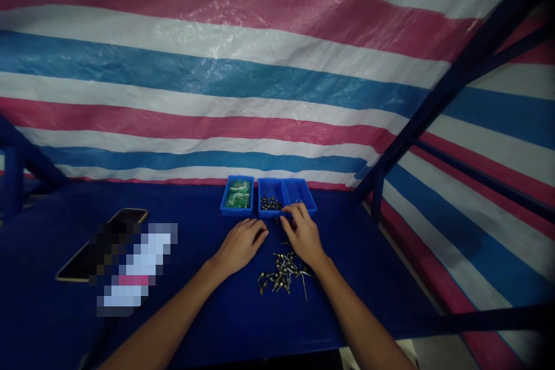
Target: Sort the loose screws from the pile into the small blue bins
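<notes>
My left hand [241,244] rests on the blue table in front of the bins, its fingers loosely curled and partly hidden, with no object visible in it. At the front edge of the middle blue bin [271,181], my right hand [302,235] has its thumb and fingers close together; anything between them is too small to make out. Small dark metal parts [271,203] lie in that middle bin. Below my right hand, a loose pile of metal parts [281,273] with thin shafts is spread on the table.
A blue bin [222,207] with green packets [239,193] stands left of the middle one, another blue bin [307,192] right of it. A phone [130,217] and a blurred, pixelated item [137,266] lie at left. Blue frame bars [427,107] and striped sheeting surround the table.
</notes>
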Available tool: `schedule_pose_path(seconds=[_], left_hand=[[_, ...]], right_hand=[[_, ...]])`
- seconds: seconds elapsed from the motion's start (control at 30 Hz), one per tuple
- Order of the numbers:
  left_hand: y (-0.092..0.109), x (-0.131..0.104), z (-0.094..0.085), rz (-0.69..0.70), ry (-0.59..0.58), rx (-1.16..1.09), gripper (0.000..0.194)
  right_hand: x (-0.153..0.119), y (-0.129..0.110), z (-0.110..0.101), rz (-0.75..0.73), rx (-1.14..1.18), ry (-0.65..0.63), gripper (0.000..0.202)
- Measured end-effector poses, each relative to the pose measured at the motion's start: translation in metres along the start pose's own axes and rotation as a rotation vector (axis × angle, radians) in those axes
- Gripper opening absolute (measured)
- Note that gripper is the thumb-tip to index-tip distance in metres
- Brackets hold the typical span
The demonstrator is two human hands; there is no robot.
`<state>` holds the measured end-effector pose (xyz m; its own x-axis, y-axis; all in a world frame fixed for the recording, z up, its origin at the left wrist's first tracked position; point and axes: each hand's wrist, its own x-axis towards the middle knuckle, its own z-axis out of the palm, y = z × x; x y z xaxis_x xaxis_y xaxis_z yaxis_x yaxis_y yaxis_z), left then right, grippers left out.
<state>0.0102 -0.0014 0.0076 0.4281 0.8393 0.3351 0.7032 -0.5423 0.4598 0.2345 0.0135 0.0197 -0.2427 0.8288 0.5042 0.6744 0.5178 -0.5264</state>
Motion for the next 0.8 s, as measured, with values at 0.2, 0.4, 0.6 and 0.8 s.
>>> schedule_pose_path(seconds=[0.2,0.4,0.6,0.8], left_hand=[[-0.002,0.0,0.001,0.01,0.005,0.006,0.02],[-0.001,0.0,0.001,0.005,-0.006,0.0,0.021],[0.001,0.0,-0.001,-0.011,-0.009,-0.012,0.021],[-0.001,0.0,0.0,-0.015,-0.003,-0.017,0.019]], right_hand=[[-0.001,-0.005,-0.002,-0.145,-0.06,-0.22,0.02],[-0.003,-0.012,0.001,-0.228,-0.182,-0.361,0.033],[-0.004,-0.011,0.004,-0.253,-0.232,-0.393,0.024],[-0.004,-0.012,-0.001,-0.245,-0.212,-0.428,0.038]])
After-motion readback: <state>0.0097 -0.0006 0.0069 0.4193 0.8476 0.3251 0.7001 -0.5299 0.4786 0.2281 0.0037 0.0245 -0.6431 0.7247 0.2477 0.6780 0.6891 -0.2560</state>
